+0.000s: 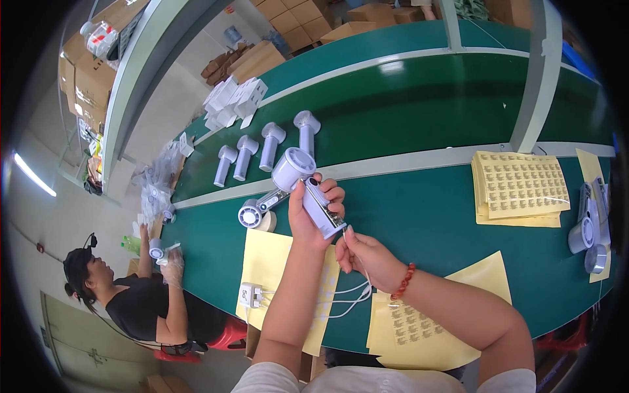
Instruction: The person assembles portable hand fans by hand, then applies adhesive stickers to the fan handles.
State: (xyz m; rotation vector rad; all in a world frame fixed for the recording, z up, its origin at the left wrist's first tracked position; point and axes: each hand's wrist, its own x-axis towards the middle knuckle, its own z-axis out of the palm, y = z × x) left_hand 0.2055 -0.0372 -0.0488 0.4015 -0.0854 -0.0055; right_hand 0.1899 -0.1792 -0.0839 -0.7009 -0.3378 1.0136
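Now holding a purple fan [294, 168] up over the green table [419, 223]. Wrapped snugly around its handle with the left hand [303, 219], with the thumb on one side and the fingers on the other. Tipped at a slant, with the round head up and to the left and the flat bottom end close to the right hand [367, 252]. Pinching the end of a white cable [367, 278] between the right thumb and fingers, right at the bottom of the fan. Cannot tell whether pushed into the fan or only touching it. Red beads [403, 281] around the right wrist.

Near the left forearm, a white charger block [249, 295] with white cables, on top of a yellow sheet [262, 252]. Under the right forearm, more yellow sheets [409, 324] with small dark marks. Just beyond the left hand, another purple fan [250, 215] next to a pale roll [268, 222]. Past the grey rail, four purple fans [246, 157] in a row, with a heap of white boxes [236, 101] farther back.

Over to the right, a stack of yellow sticker sheets [527, 190], then more purple fans [582, 236] and a grey roll of tape [595, 259]. Off to the left, a co-worker [134, 301] in black, sitting near clear plastic bags [154, 196].
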